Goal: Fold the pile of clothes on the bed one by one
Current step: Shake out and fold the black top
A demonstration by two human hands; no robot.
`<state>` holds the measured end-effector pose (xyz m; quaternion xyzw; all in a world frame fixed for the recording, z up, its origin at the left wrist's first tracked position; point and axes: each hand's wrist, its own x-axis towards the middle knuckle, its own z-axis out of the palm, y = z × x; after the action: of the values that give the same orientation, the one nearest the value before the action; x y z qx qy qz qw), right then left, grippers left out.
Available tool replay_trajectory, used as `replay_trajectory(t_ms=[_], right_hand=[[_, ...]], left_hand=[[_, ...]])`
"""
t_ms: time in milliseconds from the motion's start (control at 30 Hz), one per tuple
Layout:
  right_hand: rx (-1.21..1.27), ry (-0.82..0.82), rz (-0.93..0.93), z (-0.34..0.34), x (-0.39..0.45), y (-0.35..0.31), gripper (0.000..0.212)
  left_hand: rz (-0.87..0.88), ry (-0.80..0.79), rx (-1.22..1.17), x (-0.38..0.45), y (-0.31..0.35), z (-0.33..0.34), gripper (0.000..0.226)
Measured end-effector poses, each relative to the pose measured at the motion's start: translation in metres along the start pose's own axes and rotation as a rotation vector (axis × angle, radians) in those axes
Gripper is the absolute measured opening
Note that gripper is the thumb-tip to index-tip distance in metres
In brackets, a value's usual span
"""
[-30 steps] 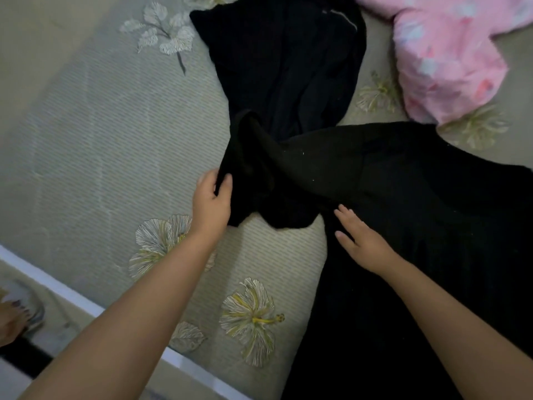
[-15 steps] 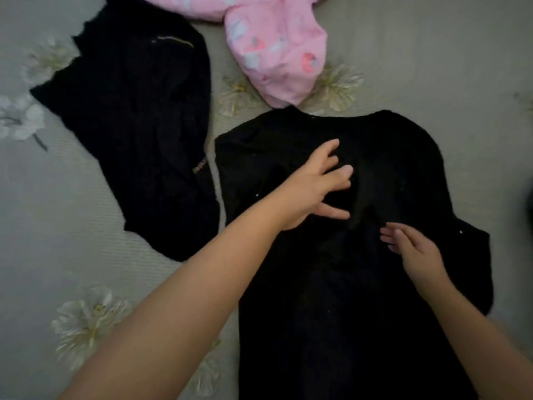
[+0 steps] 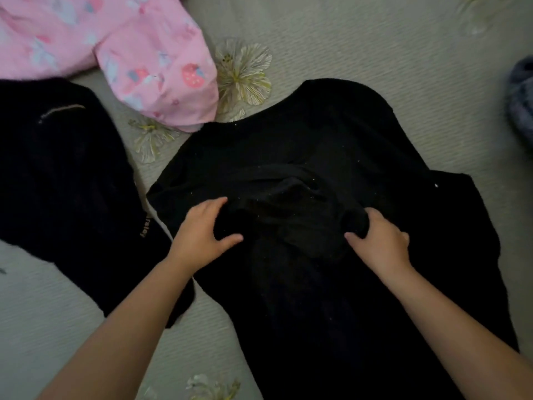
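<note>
Both hands have dropped nearer: left hand (image 3: 202,226) and right hand (image 3: 377,238) each pinch bunched black top (image 3: 331,145), gathering a fold.

Black garment (image 3: 331,284) spread flat on the bed (image 3: 375,53), filling centre and lower right of frame, with a bunched ridge of cloth gathered at centre and pale lint specks across it. Second black garment (image 3: 66,192) lies crumpled at left, its lower edge just beside the first, small pale lettering near that edge. Pink printed garment (image 3: 129,53) at upper left, its lower tip touching the central garment's upper-left edge.
</note>
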<state>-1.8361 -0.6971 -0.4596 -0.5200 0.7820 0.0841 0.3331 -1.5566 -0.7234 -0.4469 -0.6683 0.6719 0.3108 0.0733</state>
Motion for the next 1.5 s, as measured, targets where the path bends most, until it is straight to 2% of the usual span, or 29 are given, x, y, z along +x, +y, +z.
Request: replay_trajectory(t_ms=[67, 100, 167, 233, 300, 333, 367, 400, 467, 500, 567, 633, 733, 800, 900, 1000, 1100, 1200, 1233, 1300, 1367, 1433, 1500], right_hand=[[0.041, 0.051, -0.078, -0.016, 0.008, 0.002, 0.035], [0.049, 0.1, -0.117, -0.029, 0.013, 0.003, 0.035], [0.021, 0.221, -0.168, -0.057, 0.03, 0.001, 0.039], [-0.104, 0.29, -0.191, -0.077, 0.053, -0.003, 0.045], [-0.23, 0.3, -0.196, -0.085, 0.073, -0.009, 0.05], [-0.258, 0.295, -0.207, -0.084, 0.079, -0.012, 0.05], [-0.269, 0.289, -0.226, -0.081, 0.082, -0.015, 0.048], [-0.276, 0.286, -0.253, -0.076, 0.082, -0.015, 0.048], [-0.302, 0.266, -0.29, -0.066, 0.08, -0.009, 0.052], [-0.305, 0.245, -0.286, -0.063, 0.079, -0.004, 0.054], [-0.259, 0.215, -0.255, -0.06, 0.081, 0.005, 0.057], [-0.164, 0.214, -0.239, -0.062, 0.08, 0.009, 0.054], [-0.112, 0.278, -0.281, -0.069, 0.075, 0.008, 0.033], [-0.14, 0.307, -0.374, -0.072, 0.072, 0.004, 0.018], [-0.156, 0.353, -0.478, -0.075, 0.075, -0.003, 0.012], [-0.183, 0.393, -0.413, -0.08, 0.092, -0.019, 0.02], [-0.322, 0.431, -0.318, -0.075, 0.109, -0.037, 0.026], [-0.353, 0.427, -0.295, -0.061, 0.108, -0.047, 0.041], [-0.329, 0.438, -0.321, -0.055, 0.103, -0.048, 0.044], [-0.33, 0.488, -0.476, -0.036, 0.086, -0.046, 0.047], [-0.394, 0.453, -0.642, -0.016, 0.066, -0.036, 0.049], [-0.488, 0.317, -0.672, -0.006, 0.057, -0.017, 0.053], [-0.476, 0.215, -0.666, -0.008, 0.06, 0.0, 0.052]], left_hand=[[0.114, -0.192, 0.248, -0.001, -0.004, 0.009, 0.056], [0.147, -0.241, 0.332, -0.005, -0.004, 0.014, 0.046], [0.168, -0.327, 0.434, -0.016, -0.001, 0.021, 0.04], [0.174, -0.444, 0.47, -0.025, -0.002, 0.026, 0.044], [0.135, -0.504, 0.368, -0.026, -0.004, 0.023, 0.045], [0.113, -0.464, 0.268, -0.025, -0.006, 0.019, 0.043], [0.106, -0.337, 0.154, -0.021, -0.008, 0.013, 0.041], [0.113, -0.143, 0.08, -0.014, -0.011, 0.006, 0.04], [0.061, 0.182, 0.103, 0.003, -0.017, -0.004, 0.043], [-0.002, 0.24, 0.142, 0.013, -0.021, -0.008, 0.046], [-0.144, 0.138, 0.247, 0.031, -0.027, -0.015, 0.047], [-0.146, 0.032, 0.371, 0.041, -0.034, -0.019, 0.034], [-0.048, 0.102, 0.364, 0.038, -0.048, -0.031, 0.016], [-0.071, 0.159, 0.312, 0.031, -0.061, -0.038, 0.014], [-0.087, 0.157, 0.374, 0.026, -0.079, -0.04, 0.016], [-0.123, 0.209, 0.433, 0.031, -0.086, -0.035, 0.02], [-0.29, 0.257, 0.413, 0.036, -0.081, -0.024, 0.021], [-0.408, 0.35, 0.262, 0.029, -0.062, -0.005, 0.045], [-0.395, 0.411, 0.195, 0.024, -0.052, 0.002, 0.05], [-0.208, 0.475, 0.123, 0.009, -0.03, 0.021, 0.052], [-0.071, 0.352, 0.167, -0.014, -0.019, 0.049, 0.055], [-0.192, 0.154, 0.121, -0.034, -0.021, 0.068, 0.063], [-0.347, 0.073, 0.051, -0.043, -0.034, 0.082, 0.061]])
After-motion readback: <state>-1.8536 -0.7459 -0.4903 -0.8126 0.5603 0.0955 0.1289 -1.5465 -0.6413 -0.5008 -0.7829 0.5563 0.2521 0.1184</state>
